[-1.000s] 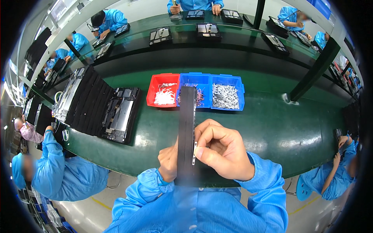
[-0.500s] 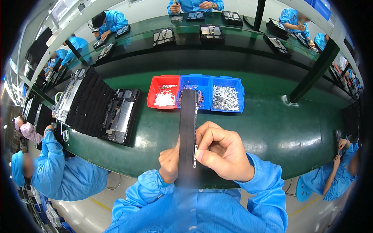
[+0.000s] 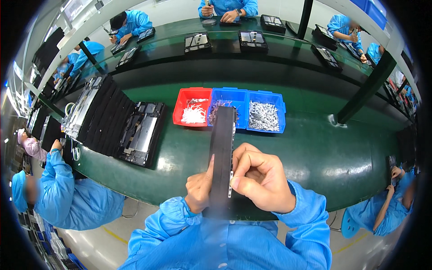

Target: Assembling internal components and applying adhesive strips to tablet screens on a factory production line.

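Observation:
In front of my chest a black tray (image 3: 220, 153) stands on edge, its narrow side toward me and its near end blurred. My left hand (image 3: 198, 188) is closed round its left side, with some fingers hidden behind it. At the right edge of the tray, thumb and forefinger of my right hand (image 3: 263, 180) pinch a small white strip with dark marks (image 3: 230, 191). The strip lies along that edge; I cannot tell whether it is fixed there. Tiny parts line the edge above my fingers.
Beyond the tray sit a red bin (image 3: 176, 113) of white pieces, a blue bin (image 3: 242, 118) of small dark parts and another blue bin (image 3: 282, 118) of white-and-grey pieces. Leaning black trays (image 3: 105, 119) with electronic units stand left. A post (image 3: 366, 87) rises right. Co-workers sit around.
The tray has turned slightly, its far end leaning more to the right. My right hand keeps its pinch at the edge. Across the bench, a co-worker's hand has come down onto a unit.

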Available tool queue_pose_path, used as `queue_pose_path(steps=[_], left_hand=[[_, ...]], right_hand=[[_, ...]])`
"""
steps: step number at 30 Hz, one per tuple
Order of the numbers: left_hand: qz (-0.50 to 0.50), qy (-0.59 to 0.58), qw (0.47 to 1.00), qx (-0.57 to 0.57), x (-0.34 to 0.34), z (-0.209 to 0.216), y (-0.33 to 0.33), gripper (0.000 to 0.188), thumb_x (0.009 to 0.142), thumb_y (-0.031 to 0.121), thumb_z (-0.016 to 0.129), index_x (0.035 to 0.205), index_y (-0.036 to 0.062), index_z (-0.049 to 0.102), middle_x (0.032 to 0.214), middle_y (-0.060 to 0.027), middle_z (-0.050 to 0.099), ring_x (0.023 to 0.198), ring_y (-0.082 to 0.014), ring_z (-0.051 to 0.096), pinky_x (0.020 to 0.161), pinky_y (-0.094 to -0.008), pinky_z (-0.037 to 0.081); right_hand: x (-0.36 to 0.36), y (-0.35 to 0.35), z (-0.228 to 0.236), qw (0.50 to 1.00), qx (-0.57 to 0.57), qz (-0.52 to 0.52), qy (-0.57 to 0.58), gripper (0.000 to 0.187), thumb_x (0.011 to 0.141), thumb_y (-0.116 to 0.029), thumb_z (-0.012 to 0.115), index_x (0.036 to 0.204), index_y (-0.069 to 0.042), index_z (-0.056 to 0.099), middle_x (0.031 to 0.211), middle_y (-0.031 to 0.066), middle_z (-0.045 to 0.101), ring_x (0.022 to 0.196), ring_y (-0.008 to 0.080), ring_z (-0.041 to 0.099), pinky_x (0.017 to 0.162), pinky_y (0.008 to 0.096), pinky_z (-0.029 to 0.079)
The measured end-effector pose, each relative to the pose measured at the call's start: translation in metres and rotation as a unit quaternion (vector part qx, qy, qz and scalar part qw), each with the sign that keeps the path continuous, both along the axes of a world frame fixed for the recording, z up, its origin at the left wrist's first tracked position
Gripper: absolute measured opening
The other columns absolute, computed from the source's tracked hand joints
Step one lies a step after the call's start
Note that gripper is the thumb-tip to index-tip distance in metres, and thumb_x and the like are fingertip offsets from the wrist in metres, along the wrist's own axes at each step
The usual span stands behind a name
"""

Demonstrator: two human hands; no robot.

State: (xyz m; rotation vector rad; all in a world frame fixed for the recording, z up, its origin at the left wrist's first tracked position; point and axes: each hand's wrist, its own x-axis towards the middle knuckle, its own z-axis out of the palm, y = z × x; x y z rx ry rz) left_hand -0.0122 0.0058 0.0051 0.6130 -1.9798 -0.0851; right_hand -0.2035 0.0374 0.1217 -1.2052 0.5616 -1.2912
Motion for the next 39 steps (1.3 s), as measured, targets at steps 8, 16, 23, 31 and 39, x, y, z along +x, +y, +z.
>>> queue_pose_path(steps=[8, 16, 23, 31, 39], left_hand=[[-0.005, 0.012, 1.0, -0.001, -0.004, 0.008, 0.0, 0.067, 0.072, -0.003, 0.072, 0.135, -0.0169, 0.054, 0.061, -0.0101, 0.059, 0.048, -0.0186, 0.062, 0.049, -0.0308, 0.049], [0.01, 0.0, 1.0, 0.005, -0.004, 0.003, 0.001, 0.068, 0.071, -0.003, 0.072, 0.135, -0.0165, 0.055, 0.06, -0.0096, 0.059, 0.047, -0.0174, 0.06, 0.048, -0.0293, 0.048], [0.015, 0.006, 1.0, -0.015, -0.003, -0.005, 0.002, 0.067, 0.069, -0.003, 0.073, 0.133, -0.0176, 0.056, 0.058, -0.0078, 0.056, 0.046, -0.0157, 0.059, 0.046, -0.0287, 0.046], [0.002, -0.013, 1.0, 0.001, -0.007, 0.002, 0.002, 0.067, 0.07, -0.004, 0.073, 0.133, -0.0183, 0.056, 0.057, -0.0061, 0.055, 0.045, -0.0145, 0.057, 0.045, -0.0284, 0.045], [0.037, 0.027, 0.999, -0.01, -0.01, 0.006, 0.004, 0.067, 0.072, -0.003, 0.073, 0.135, -0.0182, 0.054, 0.063, -0.0095, 0.064, 0.051, -0.0177, 0.065, 0.05, -0.028, 0.05]], right_hand=[[-0.004, -0.002, 0.001, 1.0, 0.019, 0.011, 0.008, 0.008, 0.087, 0.001, 0.066, 0.082, 0.001, 0.061, 0.101, 0.0083, 0.055, 0.088, 0.0114, 0.054, 0.079, 0.0261, 0.046], [-0.006, 0.001, 0.001, 0.996, 0.084, 0.026, -0.033, 0.005, 0.094, 0.0, 0.063, 0.098, 0.003, 0.06, 0.095, 0.0064, 0.065, 0.088, 0.0105, 0.061, 0.077, 0.0283, 0.052], [-0.005, 0.002, 0.001, 0.994, 0.094, 0.026, -0.041, 0.004, 0.094, 0.001, 0.062, 0.097, 0.002, 0.06, 0.094, 0.0073, 0.064, 0.085, 0.0106, 0.061, 0.075, 0.0285, 0.052], [0.008, 0.012, -0.013, 0.984, 0.113, -0.006, -0.139, 0.04, 0.082, 0.008, 0.058, 0.118, -0.004, 0.045, 0.104, 0.0057, 0.049, 0.095, 0.0119, 0.05, 0.084, 0.028, 0.045], [0.019, 0.019, -0.012, 0.996, 0.041, -0.047, -0.058, 0.053, 0.069, -0.003, 0.062, 0.118, -0.005, 0.041, 0.109, 0.0053, 0.045, 0.101, 0.0146, 0.044, 0.095, 0.0284, 0.035]])
